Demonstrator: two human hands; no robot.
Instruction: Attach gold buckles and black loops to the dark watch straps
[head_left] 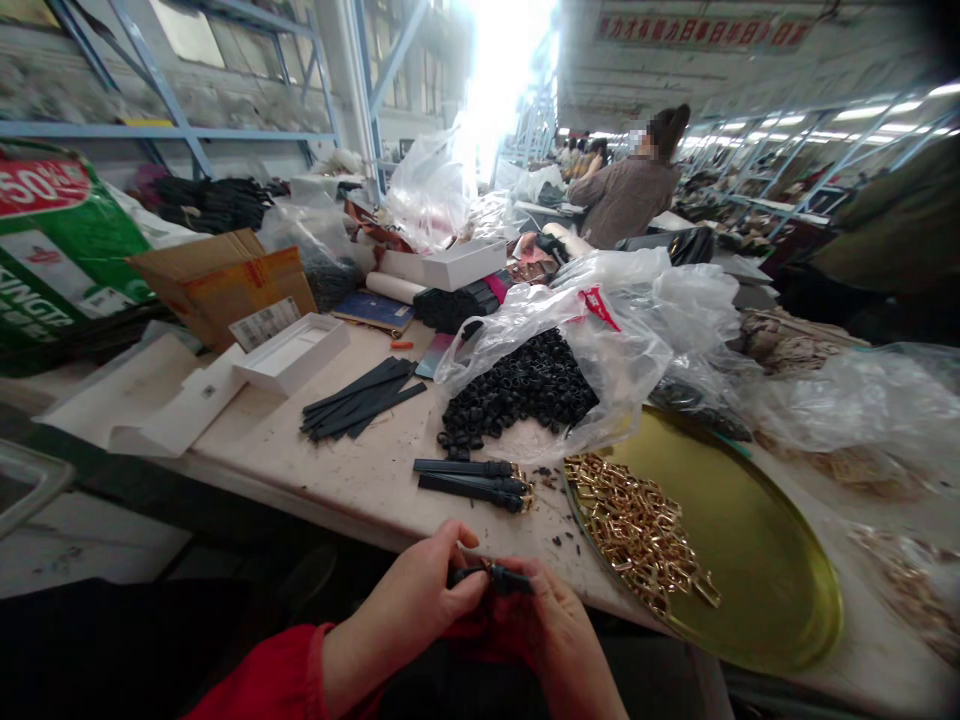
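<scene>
Just off the table's front edge, my left hand [420,590] and my right hand [555,610] grip a black strap [506,578] between them. Fingers hide most of it, so I cannot tell whether a buckle is on it. Beyond my hands lies a small stack of black straps with gold buckles [472,484]. Behind that, a clear plastic bag [622,375] lies open with a heap of small black loops [525,390]. To the right, many gold buckles [637,525] are piled on a round gold tray [757,560]. Loose black strips [360,398] lie to the left.
A white box [292,355], a cardboard box [225,285] and a green bag [75,250] stand on the left. More plastic bags [862,410] crowd the right. A person [630,190] is at work farther back. Blue shelving [172,110] rises behind.
</scene>
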